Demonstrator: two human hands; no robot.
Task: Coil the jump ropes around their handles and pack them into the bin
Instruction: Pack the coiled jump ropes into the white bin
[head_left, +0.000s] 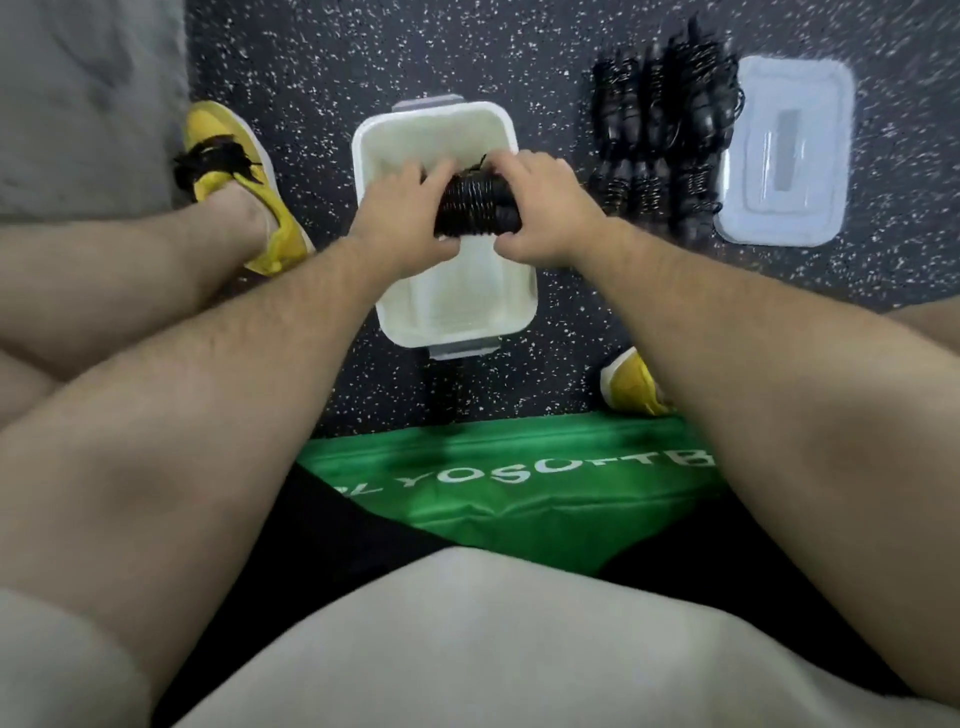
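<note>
A coiled black jump rope (475, 205) is gripped at either end by the left hand (402, 218) and the right hand (543, 208), fingers curled round it, and is held just above the open white bin (447, 301), which is set on the speckled floor (322, 67). More coiled jump ropes (660, 135) are laid in a blurred pile on the floor to the right of the bin, with the bin's lid (784, 150) just beside them further right. A green mat (519, 488) is seen nearer the person, with a yellow shoe (234, 176) to the left of the bin.
</note>
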